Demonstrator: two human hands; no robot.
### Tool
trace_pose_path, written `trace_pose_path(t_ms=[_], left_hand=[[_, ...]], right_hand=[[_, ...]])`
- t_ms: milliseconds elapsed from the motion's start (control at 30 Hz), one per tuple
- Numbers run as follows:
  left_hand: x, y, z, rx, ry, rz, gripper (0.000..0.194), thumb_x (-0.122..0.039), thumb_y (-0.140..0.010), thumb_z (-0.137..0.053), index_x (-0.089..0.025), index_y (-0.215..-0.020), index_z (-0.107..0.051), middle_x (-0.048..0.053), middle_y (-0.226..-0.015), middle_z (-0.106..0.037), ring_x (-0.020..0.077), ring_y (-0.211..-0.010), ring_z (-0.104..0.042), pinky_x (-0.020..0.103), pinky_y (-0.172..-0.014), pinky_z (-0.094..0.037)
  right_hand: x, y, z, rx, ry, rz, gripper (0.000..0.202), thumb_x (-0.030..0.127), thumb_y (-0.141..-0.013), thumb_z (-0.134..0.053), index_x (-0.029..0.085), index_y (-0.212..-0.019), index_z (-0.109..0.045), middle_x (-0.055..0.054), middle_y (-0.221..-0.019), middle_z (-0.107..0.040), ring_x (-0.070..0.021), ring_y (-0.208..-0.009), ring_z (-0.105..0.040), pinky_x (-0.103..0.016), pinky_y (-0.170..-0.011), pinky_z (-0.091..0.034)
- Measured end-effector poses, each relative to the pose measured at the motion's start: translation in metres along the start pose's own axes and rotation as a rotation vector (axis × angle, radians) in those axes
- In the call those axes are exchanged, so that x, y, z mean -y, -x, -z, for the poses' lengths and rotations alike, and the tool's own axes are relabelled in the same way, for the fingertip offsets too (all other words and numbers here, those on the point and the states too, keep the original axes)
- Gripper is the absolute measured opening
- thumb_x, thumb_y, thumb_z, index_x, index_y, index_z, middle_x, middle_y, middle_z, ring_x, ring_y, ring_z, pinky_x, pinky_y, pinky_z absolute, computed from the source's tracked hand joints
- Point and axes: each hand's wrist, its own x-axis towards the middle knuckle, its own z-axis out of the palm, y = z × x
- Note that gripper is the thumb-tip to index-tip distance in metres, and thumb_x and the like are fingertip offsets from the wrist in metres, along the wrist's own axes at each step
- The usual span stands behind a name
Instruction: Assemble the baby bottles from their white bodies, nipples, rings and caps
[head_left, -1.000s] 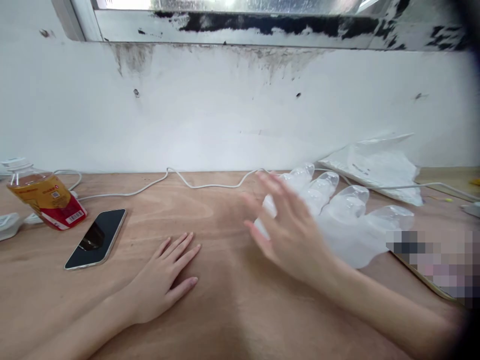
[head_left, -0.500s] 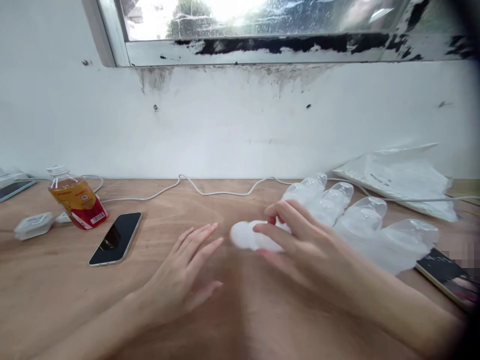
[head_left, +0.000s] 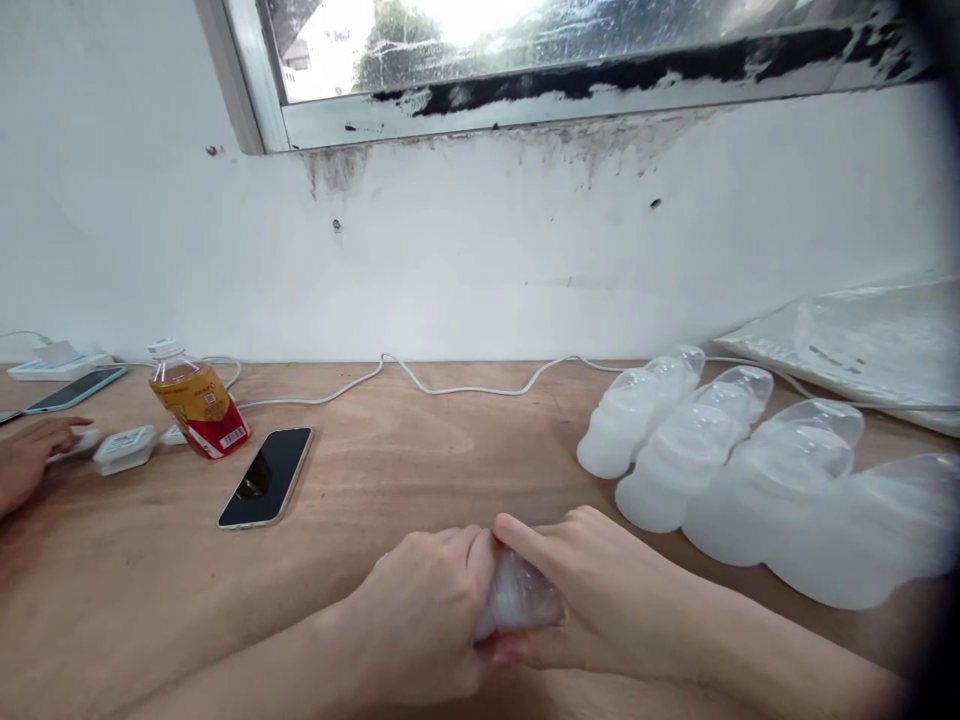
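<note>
Right hand (head_left: 600, 590) pinched a clear piece (head_left: 521, 597); left hand (head_left: 431, 610) curled against it, fingertips hidden; over-squeezing could have dented it, a swing towards two o'clock scattered the stacks (head_left: 694, 440).

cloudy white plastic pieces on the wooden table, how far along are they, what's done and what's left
Apparently done: the cloudy white plastic pieces with clear rounded ends lie in slanting rows to the right on the wooden table. In hand: one clear-and-white plastic piece, between the left hand and right hand. Left: that piece is not yet released; any further count can't be told.
</note>
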Motion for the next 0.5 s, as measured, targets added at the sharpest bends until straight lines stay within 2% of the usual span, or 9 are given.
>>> trace_pose_path(t_ms=[133,233,300,367,433,500], left_hand=[[-0.002,-0.003,0.011,0.024,0.01,-0.039,0.021,-0.026,-0.074,-0.049,-0.013,-0.091,-0.045,0.009,-0.088,-0.06,0.0211,-0.074,-0.058,0.03,-0.058,-0.047],[0.01,-0.004,0.025,0.013,0.036,-0.019,0.034,-0.026,-0.073,-0.049,-0.015,-0.105,-0.043,0.009,-0.099,-0.06,0.0225,-0.082,-0.059,0.031,-0.066,-0.048],[0.03,-0.002,0.033,-0.067,0.018,0.09,0.053,-0.022,-0.07,-0.05,-0.017,-0.12,-0.034,0.009,-0.105,-0.06,0.0239,-0.088,-0.059,0.033,-0.073,-0.046],[0.056,-0.001,0.04,-0.128,-0.076,0.287,0.049,-0.023,-0.07,-0.048,-0.017,-0.117,-0.039,0.009,-0.1,-0.062,0.0267,-0.088,-0.059,0.036,-0.074,-0.044],[0.078,-0.001,0.046,-0.2,-0.148,0.414,0.041,-0.028,-0.071,-0.046,-0.019,-0.111,-0.045,0.007,-0.092,-0.063,0.0269,-0.082,-0.06,0.035,-0.069,-0.043],[0.089,-0.002,0.051,-0.229,-0.172,0.453,0.036,-0.03,-0.071,-0.045,-0.021,-0.106,-0.048,0.005,-0.088,-0.064,0.0257,-0.078,-0.06,0.032,-0.065,-0.042]], right_hand=[[-0.006,-0.003,0.003,-0.039,-0.015,0.093,0.034,0.047,-0.069,-0.06,0.018,-0.074,-0.043,0.001,-0.064,-0.062,-0.0129,-0.05,-0.055,-0.023,-0.042,-0.022],[-0.019,-0.001,0.011,-0.195,0.047,0.153,0.031,0.047,-0.077,-0.052,0.017,-0.08,-0.045,0.0,-0.067,-0.062,-0.0118,-0.049,-0.055,-0.022,-0.042,-0.025],[-0.031,0.002,0.019,-0.353,0.108,0.079,0.035,0.051,-0.081,-0.044,0.017,-0.089,-0.044,0.0,-0.06,-0.058,-0.0116,-0.046,-0.052,-0.021,-0.041,-0.027],[-0.043,0.004,0.027,-0.461,0.156,-0.077,0.042,0.055,-0.08,-0.042,0.016,-0.097,-0.041,0.002,-0.057,-0.054,-0.0121,-0.045,-0.049,-0.021,-0.042,-0.03],[-0.05,0.004,0.031,-0.452,0.191,-0.179,0.045,0.054,-0.08,-0.043,0.016,-0.104,-0.039,-0.002,-0.07,-0.056,-0.0132,-0.052,-0.052,-0.023,-0.047,-0.036],[-0.052,0.0,0.031,-0.373,0.242,-0.196,0.037,0.044,-0.082,-0.045,0.017,-0.108,-0.04,-0.008,-0.091,-0.054,-0.0133,-0.058,-0.053,-0.025,-0.052,-0.04]])
